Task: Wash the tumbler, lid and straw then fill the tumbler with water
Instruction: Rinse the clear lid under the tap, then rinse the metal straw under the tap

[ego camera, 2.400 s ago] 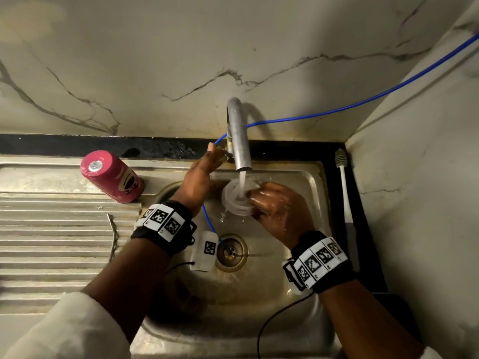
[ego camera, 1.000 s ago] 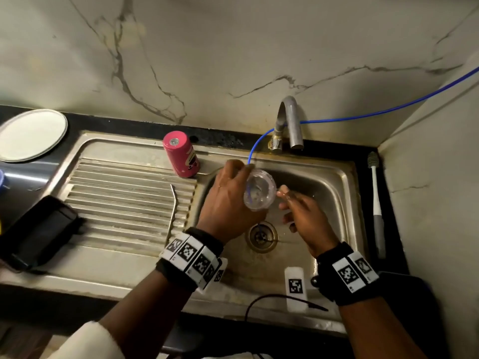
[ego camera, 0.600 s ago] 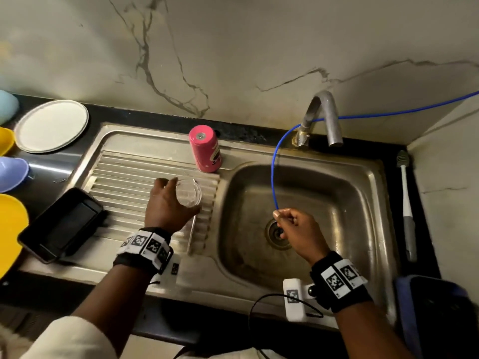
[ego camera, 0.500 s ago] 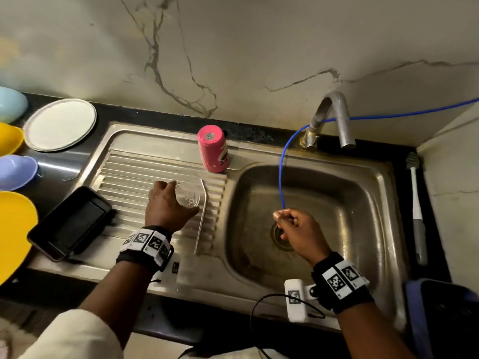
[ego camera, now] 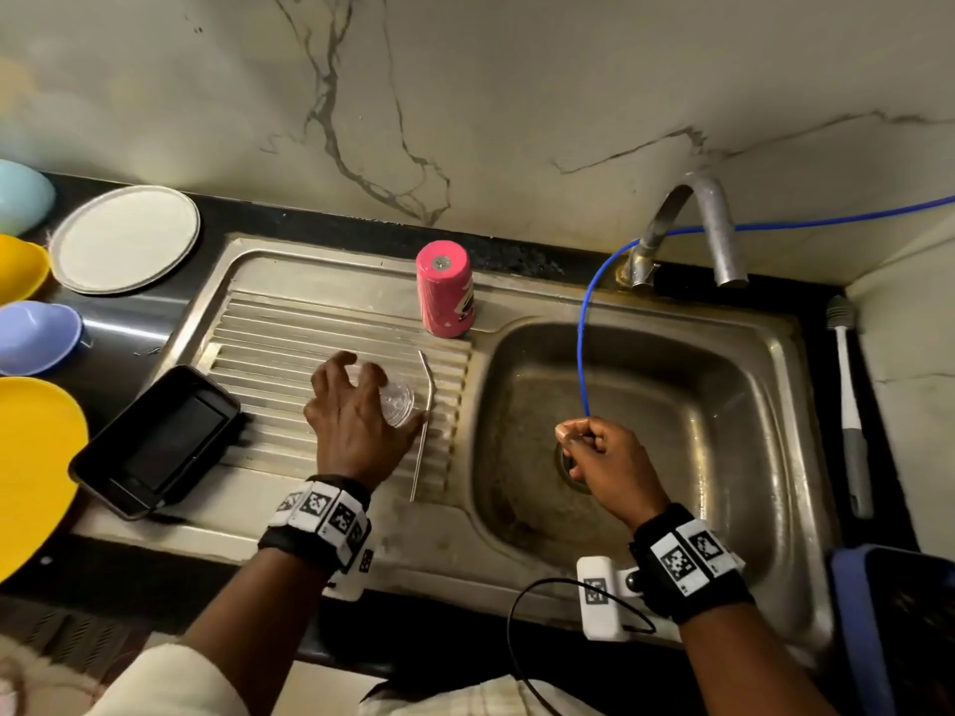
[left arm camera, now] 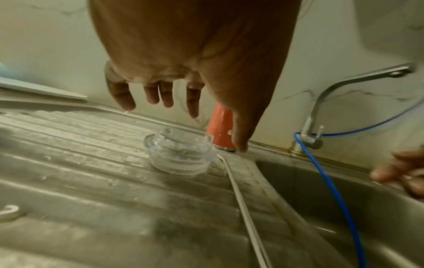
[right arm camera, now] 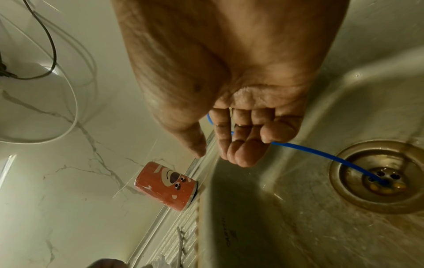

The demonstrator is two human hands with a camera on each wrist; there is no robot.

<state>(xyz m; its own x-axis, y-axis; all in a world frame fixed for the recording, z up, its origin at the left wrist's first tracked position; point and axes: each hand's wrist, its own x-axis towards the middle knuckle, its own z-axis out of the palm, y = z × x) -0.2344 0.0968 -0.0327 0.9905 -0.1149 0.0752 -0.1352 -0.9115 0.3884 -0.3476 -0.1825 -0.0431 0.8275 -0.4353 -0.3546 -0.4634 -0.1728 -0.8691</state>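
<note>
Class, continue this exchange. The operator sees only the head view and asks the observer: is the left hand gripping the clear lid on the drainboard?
Observer: No. The left wrist view shows the left hand above the lid, fingers spread and apparently clear of it.
Operator: Where does the blue tube end?
Observer: In the right wrist view the blue tube leaves the right hand and ends in a hole of the drain.
Operator: Any marking on the tumbler?
Observer: The tumbler has a cartoon face on its side.

Pink tumbler (ego camera: 444, 289) with a cartoon face, clear lid (left arm camera: 181, 154), blue tube (ego camera: 583, 348), yellow plate (ego camera: 31, 472).
</note>
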